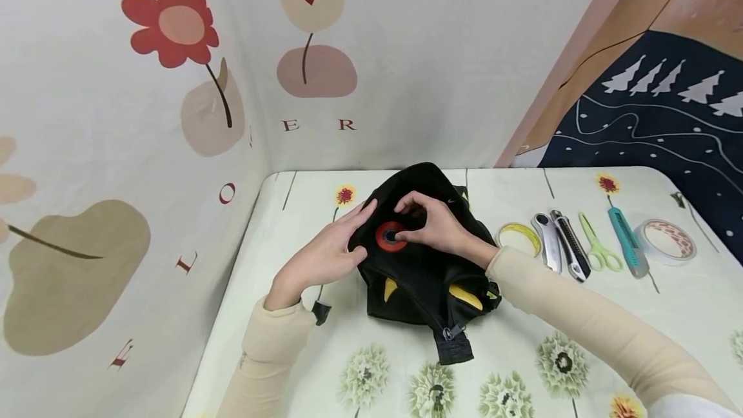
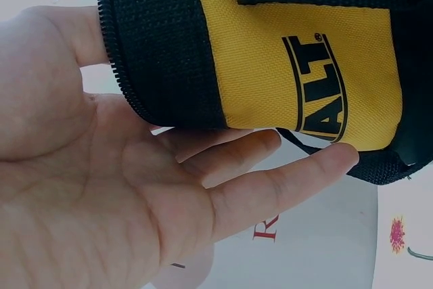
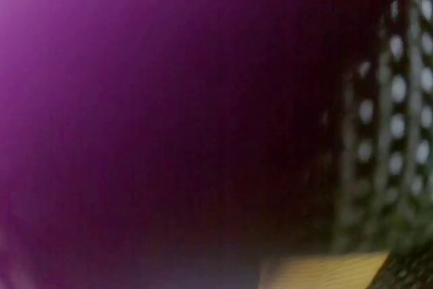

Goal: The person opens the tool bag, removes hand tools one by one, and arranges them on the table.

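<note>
A black and yellow tool bag (image 1: 406,298) lies on the table with its mouth spread wide. My left hand (image 1: 325,250) holds its left rim, thumb and fingers spread along the edge. The left wrist view shows that hand (image 2: 155,181) beside the zippered edge and yellow panel (image 2: 304,79), partly hidden by the bag. Inside the mouth is a red ring-shaped roll (image 1: 381,237) with a dark centre. My right hand (image 1: 436,224) reaches in over it, thumb tip at the roll's right side and fingers bent above. The right wrist view is mostly dark and blurred.
Right of the bag lie a yellow tape roll (image 1: 518,228), a silver utility knife (image 1: 548,244), a black utility knife (image 1: 570,244), green scissors (image 1: 602,254), a teal cutter (image 1: 628,240) and a clear tape roll (image 1: 647,245). Patterned walls (image 1: 395,147) stand behind and left.
</note>
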`<state>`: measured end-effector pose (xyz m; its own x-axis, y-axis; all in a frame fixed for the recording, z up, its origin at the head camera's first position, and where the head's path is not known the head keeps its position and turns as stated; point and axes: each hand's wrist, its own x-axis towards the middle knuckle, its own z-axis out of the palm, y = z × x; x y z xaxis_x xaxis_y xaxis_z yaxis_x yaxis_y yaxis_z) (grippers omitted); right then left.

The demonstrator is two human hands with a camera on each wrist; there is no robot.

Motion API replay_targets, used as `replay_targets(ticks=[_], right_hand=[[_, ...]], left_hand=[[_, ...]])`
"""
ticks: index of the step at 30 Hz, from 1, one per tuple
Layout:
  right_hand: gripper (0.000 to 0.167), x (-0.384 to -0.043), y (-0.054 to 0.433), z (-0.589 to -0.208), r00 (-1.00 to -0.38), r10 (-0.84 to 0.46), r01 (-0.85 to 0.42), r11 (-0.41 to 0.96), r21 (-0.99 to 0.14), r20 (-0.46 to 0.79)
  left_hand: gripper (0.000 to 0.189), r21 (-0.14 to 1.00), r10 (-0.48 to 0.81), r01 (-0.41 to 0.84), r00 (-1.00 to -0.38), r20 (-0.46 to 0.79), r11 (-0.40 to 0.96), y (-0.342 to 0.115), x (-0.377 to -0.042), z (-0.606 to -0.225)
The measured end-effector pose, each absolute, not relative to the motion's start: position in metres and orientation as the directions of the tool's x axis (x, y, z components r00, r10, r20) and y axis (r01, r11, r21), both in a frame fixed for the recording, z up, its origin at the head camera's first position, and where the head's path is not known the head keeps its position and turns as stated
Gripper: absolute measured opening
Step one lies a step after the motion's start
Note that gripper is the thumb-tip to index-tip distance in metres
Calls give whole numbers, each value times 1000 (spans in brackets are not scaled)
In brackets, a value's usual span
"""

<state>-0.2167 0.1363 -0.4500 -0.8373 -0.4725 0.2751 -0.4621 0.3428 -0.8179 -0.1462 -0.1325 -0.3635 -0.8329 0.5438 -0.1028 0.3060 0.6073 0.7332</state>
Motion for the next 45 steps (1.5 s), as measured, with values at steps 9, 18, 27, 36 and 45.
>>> replay_targets(ticks=[9, 18, 27, 36, 45], right_hand=[[48, -221, 137, -459, -849, -468, -450, 399, -799, 245], [48, -225, 137, -467, -824, -525, -459, 397, -795, 214], [51, -230, 135, -476, -799, -571, -489, 436, -755, 189], [53, -234, 132, -482, -777, -605, -518, 462, -720, 172], [53, -235, 131, -485, -774, -615, -524, 494, -694, 147]], left_hand=[[83, 734, 538, 296, -835, -112, 612, -133, -144, -363], [84, 744, 535, 286, -837, -112, 604, -133, -145, -363], [84, 746, 535, 285, -837, -112, 601, -133, -146, -364], [84, 741, 541, 292, -833, -113, 604, -133, -148, -364], [85, 742, 539, 290, -835, -112, 604, -132, -148, -364]])
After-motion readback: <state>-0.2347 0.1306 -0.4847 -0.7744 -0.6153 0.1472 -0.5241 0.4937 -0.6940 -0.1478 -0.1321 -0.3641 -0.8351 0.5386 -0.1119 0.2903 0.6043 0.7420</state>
